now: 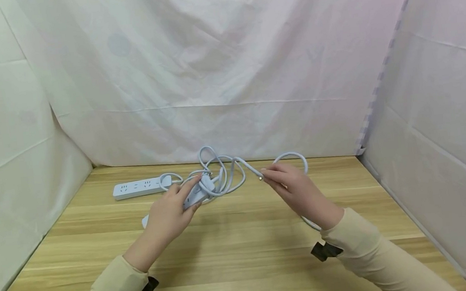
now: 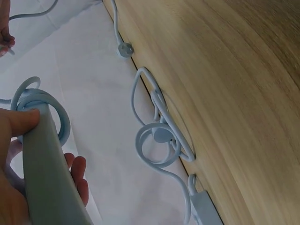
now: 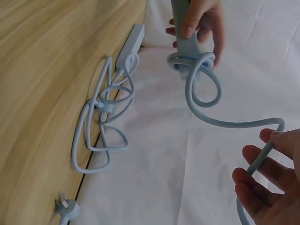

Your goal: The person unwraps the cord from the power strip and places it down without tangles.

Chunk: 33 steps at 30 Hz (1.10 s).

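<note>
My left hand (image 1: 169, 213) grips a pale blue power strip (image 1: 196, 197), held up off the wooden table. In the left wrist view the thumb lies along one face and the fingers wrap the other side. The strip's cord (image 3: 234, 124) is looped around its far end, then runs across to my right hand (image 1: 298, 195). That hand pinches the cord between thumb and fingers, seen close in the right wrist view. A second power strip (image 1: 136, 188) lies at the back left, its bundled cord (image 2: 164, 104) tangled beside it with a plug (image 2: 163, 134) among the loops.
Another plug (image 3: 69, 209) lies near the table's back edge with cord trailing from it. White curtains (image 1: 226, 71) hang behind and on both sides of the wooden table (image 1: 236, 267). A black strap (image 1: 326, 250) hangs at the right cuff.
</note>
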Available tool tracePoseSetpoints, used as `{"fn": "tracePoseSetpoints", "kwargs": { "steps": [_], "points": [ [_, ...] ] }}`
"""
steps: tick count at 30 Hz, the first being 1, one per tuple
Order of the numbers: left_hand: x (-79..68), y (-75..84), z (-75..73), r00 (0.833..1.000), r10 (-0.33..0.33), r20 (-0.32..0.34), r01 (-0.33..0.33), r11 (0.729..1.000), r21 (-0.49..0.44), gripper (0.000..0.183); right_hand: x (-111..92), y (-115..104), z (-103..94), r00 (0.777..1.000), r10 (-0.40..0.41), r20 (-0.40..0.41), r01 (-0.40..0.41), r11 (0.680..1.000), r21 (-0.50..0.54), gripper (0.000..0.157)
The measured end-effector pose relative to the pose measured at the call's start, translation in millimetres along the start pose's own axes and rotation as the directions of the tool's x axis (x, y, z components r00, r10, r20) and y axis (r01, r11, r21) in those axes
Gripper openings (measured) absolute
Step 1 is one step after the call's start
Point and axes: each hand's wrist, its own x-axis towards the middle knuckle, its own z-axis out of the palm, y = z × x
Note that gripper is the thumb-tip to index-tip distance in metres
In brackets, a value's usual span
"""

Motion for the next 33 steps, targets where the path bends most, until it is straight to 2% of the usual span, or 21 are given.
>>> {"fn": "tracePoseSetpoints", "kwargs": {
  "steps": [6,15,20,25,30,33],
  "points": [
    [-0.3,-3.5,1.4,1.0,0.0,0.029,0.0,1.0,-0.001,0.067,6,1,-9.3,0.998,0.049,0.035,-0.05,0.998,0.024,0.018],
    [0.1,-7.7,5.4,0.996,0.079,0.041,-0.08,0.996,0.029,0.068,18,2,-19.9,0.989,0.107,0.098,-0.112,0.993,0.046,0.018],
    [-1.0,-9.1,7.1,0.991,0.129,0.044,-0.129,0.991,0.018,0.071,23,7,-21.3,0.989,0.117,0.093,-0.121,0.992,0.043,0.018],
    [-1.6,-9.0,7.0,0.989,0.138,0.045,-0.138,0.99,-0.007,0.073,27,13,-23.0,0.988,0.133,0.081,-0.137,0.989,0.049,0.018],
    [-2.3,-9.1,6.9,0.987,0.151,0.052,-0.15,0.989,-0.013,0.074,31,15,-27.1,0.978,0.181,0.108,-0.184,0.983,0.021,0.019],
    [-3.4,-9.9,8.0,0.982,0.182,0.042,-0.183,0.983,0.002,0.072,33,15,-29.6,0.971,0.206,0.122,-0.209,0.978,0.017,0.02]
  ]
}}
